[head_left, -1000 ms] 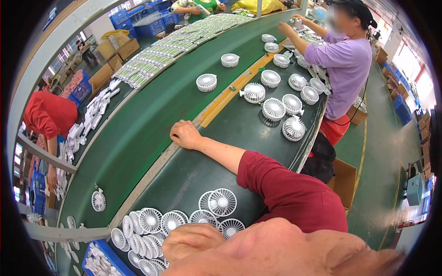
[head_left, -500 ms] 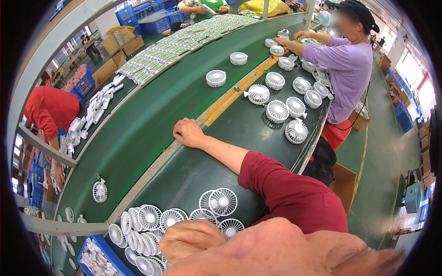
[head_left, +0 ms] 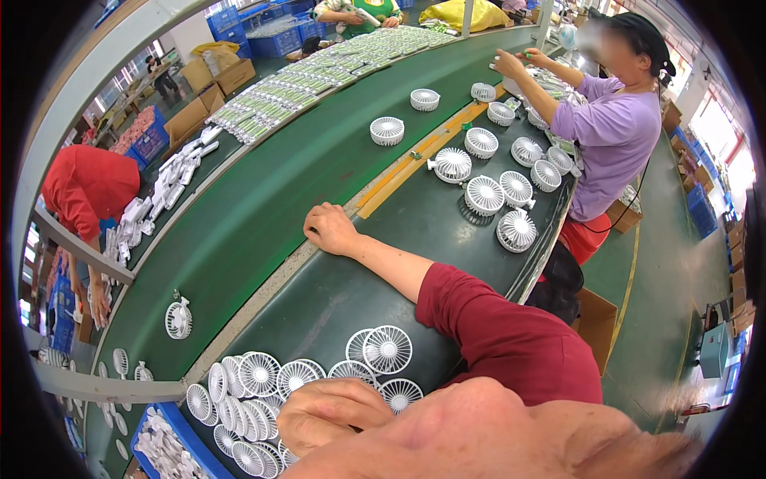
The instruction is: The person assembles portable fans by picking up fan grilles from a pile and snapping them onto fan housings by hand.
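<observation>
My right hand rests on the pale edge strip between the green belt and the dark green worktop. Its fingers are curled in, and nothing shows in them. Low in the picture, my left hand is closed like a fist beside a pile of white round fan grilles. Its fingertips are hidden, so whatever it may hold cannot be made out. Two more grilles lie overlapped just beyond it. Farther right on the worktop stand several white handheld fan heads, apart from my hands.
The green belt carries a few fan heads. A blue crate of white parts stands lower left. A co-worker in a purple top sits at the right. Across the belt are rows of green-and-white parts and a red-sleeved person.
Fan heads on the belt have moved away toward the upper right. The co-worker in purple has raised both hands from the fan heads. My hands have hardly moved; the view shifts slightly.
</observation>
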{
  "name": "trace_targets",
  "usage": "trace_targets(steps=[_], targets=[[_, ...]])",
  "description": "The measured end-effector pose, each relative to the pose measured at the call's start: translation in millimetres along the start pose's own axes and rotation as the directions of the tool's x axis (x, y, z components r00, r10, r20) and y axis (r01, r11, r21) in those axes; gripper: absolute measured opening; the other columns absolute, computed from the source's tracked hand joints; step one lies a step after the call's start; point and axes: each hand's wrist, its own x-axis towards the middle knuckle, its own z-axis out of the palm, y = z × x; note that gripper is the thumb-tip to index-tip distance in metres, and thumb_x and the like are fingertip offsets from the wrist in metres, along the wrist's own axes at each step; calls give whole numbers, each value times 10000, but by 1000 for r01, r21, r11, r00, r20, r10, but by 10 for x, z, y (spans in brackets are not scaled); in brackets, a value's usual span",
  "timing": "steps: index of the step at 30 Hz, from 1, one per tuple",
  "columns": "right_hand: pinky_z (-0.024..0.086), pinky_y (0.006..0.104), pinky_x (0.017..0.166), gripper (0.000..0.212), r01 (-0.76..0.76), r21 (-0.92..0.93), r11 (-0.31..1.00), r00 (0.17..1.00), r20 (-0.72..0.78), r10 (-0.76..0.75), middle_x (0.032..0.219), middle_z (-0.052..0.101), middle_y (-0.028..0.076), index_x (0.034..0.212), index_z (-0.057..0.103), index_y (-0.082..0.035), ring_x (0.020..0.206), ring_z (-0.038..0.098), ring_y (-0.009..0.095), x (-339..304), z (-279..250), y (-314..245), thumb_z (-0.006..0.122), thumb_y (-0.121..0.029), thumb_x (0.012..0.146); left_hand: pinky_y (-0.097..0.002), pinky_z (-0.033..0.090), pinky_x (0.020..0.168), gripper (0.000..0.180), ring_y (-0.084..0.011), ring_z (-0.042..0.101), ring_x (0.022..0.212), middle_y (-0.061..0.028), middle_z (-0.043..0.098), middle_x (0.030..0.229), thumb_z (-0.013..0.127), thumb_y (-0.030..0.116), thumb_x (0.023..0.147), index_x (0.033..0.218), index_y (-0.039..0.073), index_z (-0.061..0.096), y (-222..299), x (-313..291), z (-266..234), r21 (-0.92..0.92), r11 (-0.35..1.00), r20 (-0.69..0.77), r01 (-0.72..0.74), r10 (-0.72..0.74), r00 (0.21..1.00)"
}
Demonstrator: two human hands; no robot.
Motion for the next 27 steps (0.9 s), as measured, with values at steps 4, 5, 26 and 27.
trace_targets(steps=[4,5,26,27], targets=[[437,412,849,76,5,-8,1000,1000,5,-5,929,643,45,787,705,-76,921,568,268,-6,-6,1,666,-137,766,-413,529,548,275,-361,637,676,-262,642,808,669,169,864,761,-75,595,-16,-21,6,-38,999,-7,-26,25,1000],[437,412,850,76,-1,-12,1000,1000,8,2,933,642,44,788,705,-77,923,568,267,-7,-3,6,666,-139,768,-413,529,548,275,-361,637,676,-262,642,808,669,169,864,761,-75,595,-22,-35,9,-32,999,-10,-27,27,1000],[443,420,840,48,30,-22,999,1000,0,-30,934,640,35,745,701,-104,939,570,266,0,26,5,669,-137,761,-461,532,623,230,-390,624,729,-287,632,880,692,145,880,965,-38,581,9,-88,-82,-177,976,5,-125,128,992],[443,422,841,50,29,-19,999,1000,5,-29,935,640,37,748,701,-101,939,570,266,-1,33,-25,668,-137,763,-462,531,623,232,-389,622,727,-284,631,878,693,149,880,965,-34,579,31,-134,-44,-152,982,-19,-113,111,994]])
